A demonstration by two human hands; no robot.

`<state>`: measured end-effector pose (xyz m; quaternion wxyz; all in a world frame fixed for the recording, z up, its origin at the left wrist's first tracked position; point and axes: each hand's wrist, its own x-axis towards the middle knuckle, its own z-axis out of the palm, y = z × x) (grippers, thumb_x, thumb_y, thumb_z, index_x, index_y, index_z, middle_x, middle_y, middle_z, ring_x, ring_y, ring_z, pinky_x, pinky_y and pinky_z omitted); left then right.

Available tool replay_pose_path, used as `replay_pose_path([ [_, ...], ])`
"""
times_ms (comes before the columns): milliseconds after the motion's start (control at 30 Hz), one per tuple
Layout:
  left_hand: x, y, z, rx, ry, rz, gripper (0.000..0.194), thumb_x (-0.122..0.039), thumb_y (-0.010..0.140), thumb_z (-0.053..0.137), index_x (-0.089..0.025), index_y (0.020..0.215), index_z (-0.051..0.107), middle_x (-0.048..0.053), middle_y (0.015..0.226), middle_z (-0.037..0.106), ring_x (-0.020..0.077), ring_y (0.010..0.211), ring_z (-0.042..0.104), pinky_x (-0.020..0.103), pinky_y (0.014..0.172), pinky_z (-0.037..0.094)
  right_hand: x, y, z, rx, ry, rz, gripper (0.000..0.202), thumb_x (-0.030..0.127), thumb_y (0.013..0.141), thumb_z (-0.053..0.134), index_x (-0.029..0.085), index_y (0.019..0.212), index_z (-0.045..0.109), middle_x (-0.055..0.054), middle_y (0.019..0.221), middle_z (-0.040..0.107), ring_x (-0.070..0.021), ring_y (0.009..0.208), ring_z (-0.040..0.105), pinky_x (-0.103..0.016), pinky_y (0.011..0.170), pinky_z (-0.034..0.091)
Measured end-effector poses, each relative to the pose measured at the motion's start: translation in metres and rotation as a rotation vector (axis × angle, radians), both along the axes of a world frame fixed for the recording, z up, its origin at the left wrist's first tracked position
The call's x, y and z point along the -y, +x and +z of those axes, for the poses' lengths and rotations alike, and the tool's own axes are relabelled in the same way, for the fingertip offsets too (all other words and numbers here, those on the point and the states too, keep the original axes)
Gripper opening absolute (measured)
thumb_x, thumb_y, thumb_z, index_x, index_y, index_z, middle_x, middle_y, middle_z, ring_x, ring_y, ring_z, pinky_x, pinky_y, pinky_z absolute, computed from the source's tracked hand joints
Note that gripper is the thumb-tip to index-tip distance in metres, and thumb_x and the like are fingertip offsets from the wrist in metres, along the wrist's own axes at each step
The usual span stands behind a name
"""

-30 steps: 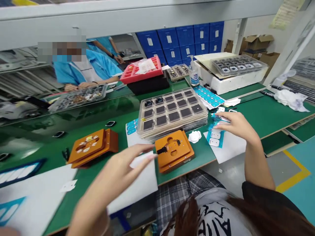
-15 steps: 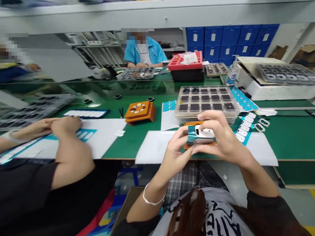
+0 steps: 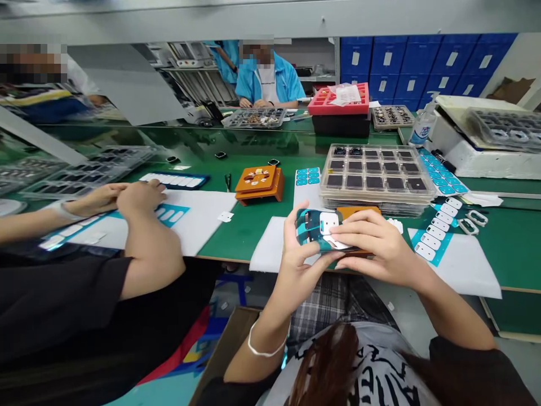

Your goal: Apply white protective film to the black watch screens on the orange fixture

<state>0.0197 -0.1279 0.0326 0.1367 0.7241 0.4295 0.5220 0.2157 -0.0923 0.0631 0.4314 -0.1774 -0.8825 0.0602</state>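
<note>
A curled teal backing sheet point(image 3: 310, 221) with white die-cut stickers point(image 3: 328, 221) is held above the front edge of the bench. My left hand point(image 3: 296, 262) grips its left end, fingers bent behind and thumb in front. My right hand point(image 3: 384, 248) is at the right end, fingers together over a partly lifted white piece, thumb below. Whether it pinches the piece or the sheet is hard to make out. Behind and below the hands is an orange fixture point(image 3: 359, 212), mostly covered. White foam paper point(image 3: 268, 248) lies under it.
A stacked clear tray point(image 3: 376, 169) of dark square parts stands behind my hands. To the right lie a sticker strip point(image 3: 439, 225) and white frames point(image 3: 473, 221). Another orange fixture point(image 3: 260, 183) sits left. A co-worker's hands point(image 3: 135, 197) work at the left.
The backing sheet has turned and bent so that more of its left part shows. My right fingers have flattened down over the white piece. The whole view has shifted slightly.
</note>
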Motion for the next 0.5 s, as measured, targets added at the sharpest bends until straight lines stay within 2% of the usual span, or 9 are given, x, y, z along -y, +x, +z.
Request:
replay_pose_path([
  [67, 0.002, -0.002, 0.000, -0.032, 0.023, -0.014, 0.017, -0.034, 0.091, 0.065, -0.024, 0.085, 0.077, 0.002, 0.156, 0.030, 0.0270, 0.137, 0.046, 0.044, 0.110, 0.046, -0.002, 0.000, 0.000, -0.027, -0.095, 0.084, 0.026, 0.034, 0.091, 0.070, 0.017, 0.111, 0.070, -0.009, 0.111, 0.076, -0.0225, 0.101, 0.066, -0.042, 0.089, 0.056],
  [233, 0.003, -0.009, 0.002, -0.129, 0.028, 0.022, 0.015, -0.031, 0.092, 0.064, -0.024, 0.088, 0.077, 0.003, 0.156, 0.029, 0.0285, 0.139, 0.042, 0.048, 0.114, 0.043, -0.011, 0.002, 0.004, -0.085, -0.240, 0.161, 0.011, 0.024, 0.092, 0.068, 0.021, 0.102, 0.073, -0.005, 0.102, 0.078, -0.0184, 0.097, 0.070, -0.038, 0.088, 0.054],
  [367, -0.003, -0.015, 0.000, -0.170, -0.003, 0.062, 0.019, -0.036, 0.092, 0.063, -0.024, 0.087, 0.077, 0.004, 0.154, 0.033, 0.0305, 0.139, 0.042, 0.050, 0.113, 0.044, -0.023, 0.002, 0.005, -0.208, -0.296, 0.083, 0.009, 0.020, 0.092, 0.066, 0.021, 0.091, 0.075, -0.005, 0.091, 0.078, -0.0177, 0.086, 0.070, -0.035, 0.081, 0.054],
  [500, -0.010, -0.026, -0.011, -0.135, -0.041, 0.093, 0.024, -0.044, 0.091, 0.063, -0.024, 0.086, 0.077, 0.005, 0.150, 0.038, 0.0290, 0.129, 0.051, 0.050, 0.108, 0.048, -0.037, 0.007, 0.006, -0.251, -0.461, -0.016, 0.011, 0.027, 0.090, 0.068, 0.020, 0.083, 0.074, -0.003, 0.081, 0.075, -0.0158, 0.074, 0.068, -0.030, 0.067, 0.053],
])
